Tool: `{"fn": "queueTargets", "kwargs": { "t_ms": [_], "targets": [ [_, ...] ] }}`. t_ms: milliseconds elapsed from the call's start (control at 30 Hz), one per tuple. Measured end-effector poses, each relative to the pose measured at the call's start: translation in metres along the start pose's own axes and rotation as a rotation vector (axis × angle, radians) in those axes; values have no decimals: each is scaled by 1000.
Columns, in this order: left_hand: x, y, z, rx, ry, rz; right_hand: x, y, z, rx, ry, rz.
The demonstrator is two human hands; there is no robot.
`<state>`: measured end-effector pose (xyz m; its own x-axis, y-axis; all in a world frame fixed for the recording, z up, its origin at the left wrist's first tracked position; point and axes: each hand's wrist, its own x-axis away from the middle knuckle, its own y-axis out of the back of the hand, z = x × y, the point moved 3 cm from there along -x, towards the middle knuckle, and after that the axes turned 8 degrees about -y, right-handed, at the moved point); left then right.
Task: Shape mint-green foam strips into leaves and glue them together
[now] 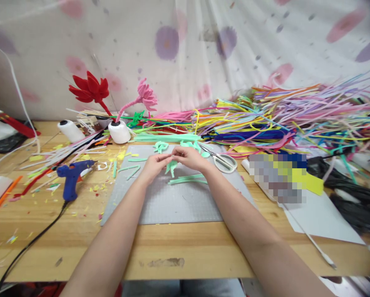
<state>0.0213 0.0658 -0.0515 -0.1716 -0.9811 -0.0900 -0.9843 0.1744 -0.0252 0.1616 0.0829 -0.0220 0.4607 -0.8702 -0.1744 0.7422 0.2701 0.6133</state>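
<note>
My left hand (155,166) and my right hand (189,158) meet over the grey cutting mat (185,206), fingertips pinched together. Between them is a mint-green pipe cleaner piece (171,168), bent into loops, its lower part hanging below the fingers. How the fingers grip its top is hidden. Behind the hands lie a mint-green looped pipe cleaner shape (161,147) and more mint-green shapes (190,144). Several straight mint-green pipe cleaners (186,179) rest in front of the right hand. Scissors (224,162) lie right of that hand, and a bent mint-green pipe cleaner (132,170) lies left.
A blue glue gun (72,177) with a black cord lies left of the mat. Red (90,88) and pink (146,95) pipe cleaner flowers stand behind. Heaped coloured pipe cleaners (250,123) fill the back right. White paper (324,218) and a white cable (315,243) lie right.
</note>
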Motion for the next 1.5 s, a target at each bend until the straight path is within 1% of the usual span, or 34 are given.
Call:
{"fn": "queueTargets", "kwargs": {
  "t_ms": [100, 133, 200, 267, 333, 400, 467, 567, 633, 700, 800, 867, 933, 1000, 1067, 1200, 1267, 1367, 1433, 1500],
  "targets": [
    [1, 0, 1, -1, 29, 63, -1, -2, 0, 30, 19, 18],
    [0, -1, 3, -3, 35, 57, -1, -3, 0, 32, 25, 22],
    [-1, -3, 6, 0, 39, 4, -2, -5, -2, 40, 32, 17],
    [-3, -4, 10, 9, 35, -83, -3, -7, -5, 37, 12, -17],
    [-5, -5, 12, 29, 5, -188, -5, -8, -10, -3, -45, -90],
    [-7, -5, 13, 75, -60, -308, -7, -11, -16, -70, -133, -174],
    [-7, -4, 13, 152, -125, -425, -8, -16, -21, -127, -199, -223],
    [-7, -4, 12, 276, -146, -550, -10, -27, -20, -184, -200, -198],
    [-7, -6, 12, 328, -141, -589, -11, -32, -19, -204, -188, -185],
    [-7, -7, 12, 356, -136, -604, -12, -35, -18, -189, -204, -207],
    [-8, -8, 15, 361, -111, -595, -10, -34, -18, -106, -262, -250],
    [-10, -8, 19, 348, -90, -557, -9, -33, -18, -44, -313, -258],
    [-11, -9, 21, 335, -78, -493, -7, -31, -16, 6, -349, -258],
    [-12, -10, 22, 336, -72, -434, -6, -29, -15, 44, -357, -264],
    [-12, -11, 21, 348, -62, -413, -6, -28, -14, 57, -333, -267],
    [-12, -10, 18, 370, -53, -451, -9, -27, -18, -24, -247, -236],
    [-12, -8, 17, 380, -53, -467, -10, -26, -21, -94, -239, -199],
    [-12, -4, 16, 377, -75, -496, -11, -27, -21, -169, -252, -105],
    [-12, -2, 15, 371, -94, -530, -10, -28, -18, -169, -239, -71],
    [-12, -2, 15, 378, -96, -549, -9, -29, -16, -136, -219, -86]
  ]
}}
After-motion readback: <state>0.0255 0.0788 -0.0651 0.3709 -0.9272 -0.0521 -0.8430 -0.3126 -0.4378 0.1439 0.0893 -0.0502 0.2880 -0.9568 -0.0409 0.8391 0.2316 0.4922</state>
